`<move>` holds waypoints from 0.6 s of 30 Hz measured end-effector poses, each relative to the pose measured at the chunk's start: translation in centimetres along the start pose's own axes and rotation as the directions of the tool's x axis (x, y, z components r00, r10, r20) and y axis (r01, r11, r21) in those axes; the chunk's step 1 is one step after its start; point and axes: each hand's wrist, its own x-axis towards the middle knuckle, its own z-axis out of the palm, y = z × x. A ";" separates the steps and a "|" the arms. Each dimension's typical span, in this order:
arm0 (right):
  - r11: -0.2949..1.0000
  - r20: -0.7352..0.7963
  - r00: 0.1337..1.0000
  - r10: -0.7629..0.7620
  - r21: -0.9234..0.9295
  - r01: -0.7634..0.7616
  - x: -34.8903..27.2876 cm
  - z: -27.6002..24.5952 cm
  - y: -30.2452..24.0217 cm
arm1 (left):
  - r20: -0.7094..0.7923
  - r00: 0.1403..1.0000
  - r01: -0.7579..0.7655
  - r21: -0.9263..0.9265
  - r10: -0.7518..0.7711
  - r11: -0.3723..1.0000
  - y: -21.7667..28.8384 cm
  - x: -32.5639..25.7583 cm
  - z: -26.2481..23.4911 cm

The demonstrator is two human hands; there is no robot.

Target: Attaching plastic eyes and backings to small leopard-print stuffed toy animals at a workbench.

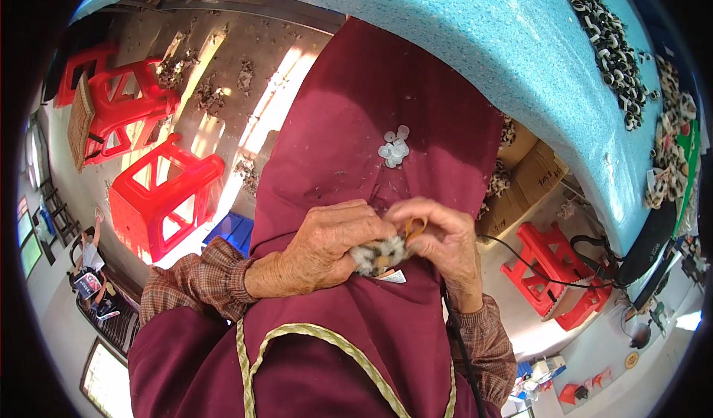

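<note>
Low over my lap, my left hand [327, 241] is closed around a small furry plush piece [368, 259] with grey, black and tan fur. A white label [394, 276] sticks out at its lower edge. Close beside it, my right hand [447, 246] has thumb and fingers curled together at a thin orange-tan loop [417, 228] by the plush. Whether that loop is joined to the plush I cannot tell. On the maroon apron [327, 128] over my lap, beyond both hands, lies a little heap of white translucent discs [394, 152].
A blue speckled table [475, 24] curves across the far side, bearing a pile of black-and-white small parts [615, 61] and spotted plush pieces [671, 173]. Red stools [152, 210] stand at left, another red stool [546, 262] at right. A cardboard box [536, 188] sits under the table.
</note>
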 end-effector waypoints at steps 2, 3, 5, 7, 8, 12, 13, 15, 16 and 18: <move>0.999 0.111 0.994 -0.008 0.052 0.002 -0.1 0.4 0.4 | -0.036 0.999 -0.030 -0.026 0.029 0.999 0.2 -0.2 0.0; 0.998 0.111 0.994 -0.002 0.059 -0.004 -0.4 0.6 0.4 | -0.034 0.999 -0.020 -0.027 0.019 0.999 0.5 -0.3 -0.3; 1.000 0.095 0.995 0.030 -0.001 -0.030 -0.9 1.2 0.1 | -0.036 0.989 -0.145 0.017 0.145 0.989 0.6 -0.3 -0.8; 1.000 0.029 0.999 0.020 0.023 -0.020 -1.2 2.2 -0.6 | -0.023 0.982 -0.188 0.063 0.190 0.980 0.4 -0.6 -1.4; 0.998 0.045 0.998 -0.049 -0.049 0.051 -1.5 2.6 -0.7 | -0.035 0.967 -0.246 0.135 0.253 0.960 0.4 -0.9 -1.6; 0.977 0.057 0.986 -0.159 -0.132 0.166 -1.4 3.9 -1.6 | -0.109 0.944 -0.283 0.216 0.311 0.934 0.9 -1.5 -1.8; 0.971 0.052 0.979 -0.198 -0.128 0.204 -1.5 4.1 -1.6 | -0.133 0.943 -0.273 0.211 0.304 0.939 0.9 -1.6 -1.8; 0.968 0.044 0.979 -0.198 -0.147 0.203 -1.8 4.3 -1.5 | -0.151 0.942 -0.265 0.209 0.299 0.941 0.7 -2.0 -1.7; 0.972 0.036 0.978 -0.204 -0.110 0.206 -1.8 4.4 -1.5 | -0.095 0.950 -0.276 0.187 0.297 0.943 0.5 -2.3 -1.9; 0.973 0.033 0.977 -0.212 -0.085 0.214 -1.9 4.3 -1.5 | -0.047 0.951 -0.295 0.164 0.306 0.942 0.3 -2.4 -2.0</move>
